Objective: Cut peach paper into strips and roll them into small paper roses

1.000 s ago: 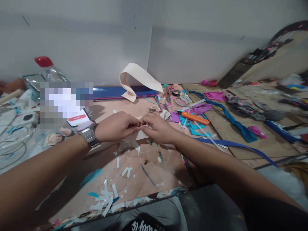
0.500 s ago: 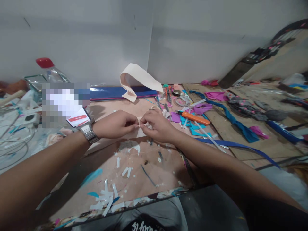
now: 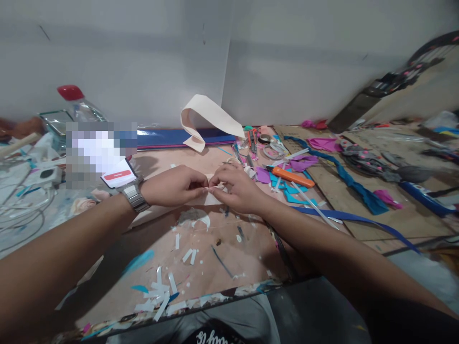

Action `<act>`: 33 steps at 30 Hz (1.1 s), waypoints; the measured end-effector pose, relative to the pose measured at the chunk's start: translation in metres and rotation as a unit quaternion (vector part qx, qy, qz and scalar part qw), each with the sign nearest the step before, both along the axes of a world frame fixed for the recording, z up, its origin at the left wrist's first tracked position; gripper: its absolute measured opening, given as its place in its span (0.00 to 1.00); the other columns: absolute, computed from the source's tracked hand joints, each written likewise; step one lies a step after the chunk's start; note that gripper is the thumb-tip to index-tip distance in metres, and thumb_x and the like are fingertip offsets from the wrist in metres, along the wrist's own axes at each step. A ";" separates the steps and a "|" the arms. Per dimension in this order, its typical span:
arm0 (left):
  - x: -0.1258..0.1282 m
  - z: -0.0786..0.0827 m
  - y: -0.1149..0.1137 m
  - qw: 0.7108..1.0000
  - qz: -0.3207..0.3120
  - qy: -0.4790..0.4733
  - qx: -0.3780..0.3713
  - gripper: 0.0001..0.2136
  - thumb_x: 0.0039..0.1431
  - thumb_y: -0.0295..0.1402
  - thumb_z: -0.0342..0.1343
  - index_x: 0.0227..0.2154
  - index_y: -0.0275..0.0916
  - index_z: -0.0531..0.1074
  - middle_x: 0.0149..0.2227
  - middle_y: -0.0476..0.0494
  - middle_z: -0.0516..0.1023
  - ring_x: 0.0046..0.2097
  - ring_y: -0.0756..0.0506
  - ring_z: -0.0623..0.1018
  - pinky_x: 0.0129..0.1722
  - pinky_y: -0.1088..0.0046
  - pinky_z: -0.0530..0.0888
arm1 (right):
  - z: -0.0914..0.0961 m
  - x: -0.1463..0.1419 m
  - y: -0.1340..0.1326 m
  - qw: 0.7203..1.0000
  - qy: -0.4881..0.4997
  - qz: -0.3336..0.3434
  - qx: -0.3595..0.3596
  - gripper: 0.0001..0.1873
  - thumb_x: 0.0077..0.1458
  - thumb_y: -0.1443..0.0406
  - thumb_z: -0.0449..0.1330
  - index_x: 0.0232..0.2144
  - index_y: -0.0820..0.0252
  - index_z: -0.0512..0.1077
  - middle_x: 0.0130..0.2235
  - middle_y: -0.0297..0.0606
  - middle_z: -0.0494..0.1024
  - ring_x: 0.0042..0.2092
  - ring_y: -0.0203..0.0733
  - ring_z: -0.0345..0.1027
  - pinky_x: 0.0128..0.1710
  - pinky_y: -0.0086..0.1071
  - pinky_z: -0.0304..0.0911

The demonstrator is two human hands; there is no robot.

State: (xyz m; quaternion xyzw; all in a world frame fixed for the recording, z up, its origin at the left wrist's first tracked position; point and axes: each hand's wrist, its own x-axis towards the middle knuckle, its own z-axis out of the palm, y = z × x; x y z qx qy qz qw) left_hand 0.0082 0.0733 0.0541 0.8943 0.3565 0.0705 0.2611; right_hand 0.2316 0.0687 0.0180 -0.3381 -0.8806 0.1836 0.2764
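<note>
A cream strip of paper (image 3: 210, 199) lies flat on the work table under both hands. My left hand (image 3: 179, 185), with a metal watch at its wrist, pinches the strip between thumb and forefinger. Right beside it, my right hand (image 3: 234, 188) pinches at the same spot, its fingertips almost touching the left ones. What exactly sits between the fingertips is too small to make out beyond the strip's surface. Behind the hands a cream strip (image 3: 215, 113) stands in a folded loop; whether it joins the one being held cannot be seen.
An orange utility knife (image 3: 292, 177) lies among blue and purple scraps to the right. A phone (image 3: 120, 174) stands at the left near a red-capped bottle (image 3: 71, 92). White paper bits (image 3: 159, 291) litter the front of the table (image 3: 258, 258). A blue ribbon (image 3: 355, 215) runs right.
Both hands keep their pinch in nearly the same place, with the right fingers shifting slightly at the strip. The whole view has moved a little, so things appear slightly farther right.
</note>
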 end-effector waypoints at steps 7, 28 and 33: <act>0.000 0.001 -0.001 1.000 0.000 0.004 -0.018 0.11 0.62 0.36 0.51 0.31 0.37 0.75 0.28 0.50 0.76 0.27 0.51 0.68 0.30 0.74 0.60 | -0.003 -0.003 -0.003 0.999 -0.028 -0.001 0.028 0.08 0.62 0.62 0.59 0.32 0.57 0.75 0.34 0.38 0.80 0.43 0.45 0.69 0.55 0.45 0.48; -0.006 -0.003 0.009 0.997 -0.023 0.001 -0.067 0.18 0.65 0.44 0.50 0.28 0.36 0.73 0.23 0.51 0.67 0.26 0.51 0.62 0.27 0.74 0.56 | -0.003 -0.002 -0.001 0.998 -0.016 -0.001 0.054 0.07 0.61 0.62 0.62 0.31 0.57 0.77 0.33 0.34 0.83 0.41 0.43 0.72 0.54 0.45 0.47; -0.008 -0.005 0.012 0.996 -0.032 -0.018 -0.086 0.20 0.66 0.46 0.49 0.26 0.36 0.71 0.23 0.52 0.61 0.26 0.51 0.59 0.27 0.73 0.54 | -0.005 -0.003 -0.001 0.997 0.000 0.000 0.073 0.09 0.63 0.59 0.62 0.32 0.54 0.79 0.34 0.33 0.85 0.40 0.43 0.74 0.57 0.46 0.48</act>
